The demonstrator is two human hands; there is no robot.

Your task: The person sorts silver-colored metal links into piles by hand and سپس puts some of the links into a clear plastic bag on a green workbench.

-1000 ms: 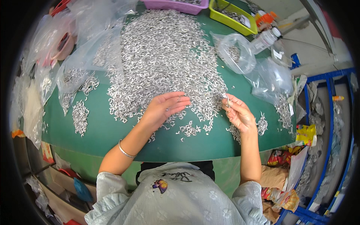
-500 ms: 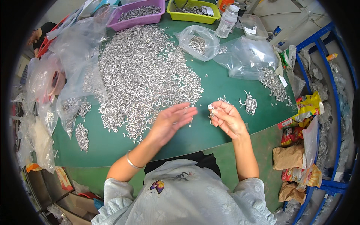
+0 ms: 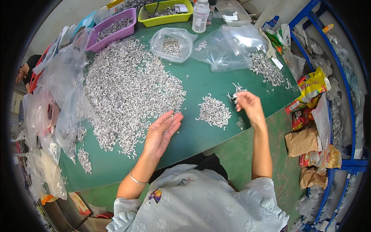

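My left hand [image 3: 163,131] is turned palm up at the right edge of a wide heap of small silvery curved metal pieces [image 3: 123,89]. A few such pieces rest in its palm and by the thumb, the fingers slightly curled around them. At the right, my right hand [image 3: 250,106] pinches a curved metal piece [image 3: 234,96] at its fingertips, over a small pile [image 3: 238,88] of the same kind. Between the hands lies a medium pile of curved pieces [image 3: 214,112]. How many pieces each hand holds is hard to make out.
A purple basin [image 3: 131,29] and a yellow-green basin [image 3: 183,17] hold more pieces at the back. Nearby stand an open plastic bag [image 3: 152,40] and a white bottle [image 3: 199,17]. Plastic bags [image 3: 62,89] crowd the left edge; a blue rack [image 3: 353,164] stands right.
My right hand has moved right and away from me to the small pile, uncovering the medium pile. My left hand has turned palm up. The whole view has shifted.
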